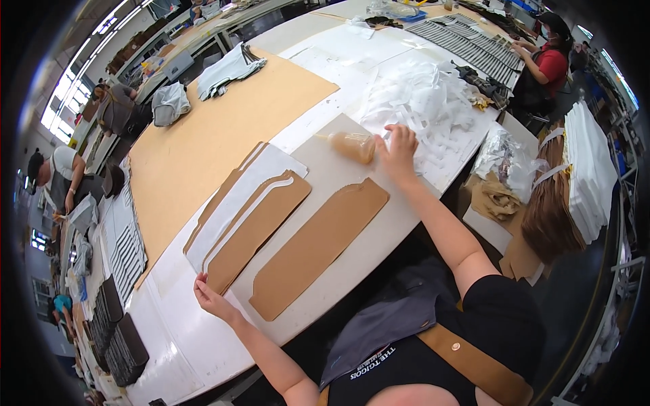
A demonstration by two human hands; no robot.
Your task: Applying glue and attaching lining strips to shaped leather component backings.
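Observation:
My left hand (214,298) is closed at the near end of a brown cut panel (257,230), fingertips on its edge. That panel lies in a fanned group with white-faced panels (230,193), overlapping and slanting away to the upper right. A separate long brown panel (321,250) lies flat beside them, closer to my body. Past its far end, a clear bottle (353,147) with tan contents rests on its side. My right hand (398,152) is beside the bottle's base with fingers apart and bent, holding nothing that I can see. A pale board (325,298) lies underneath.
A heap of white strips (426,101) lies beyond my right hand. A large tan sheet (223,128) covers the table's left part, with grey cloth pieces (230,68) on it. Brown and white bundles (555,196) stand at the right. Co-workers are at tables around.

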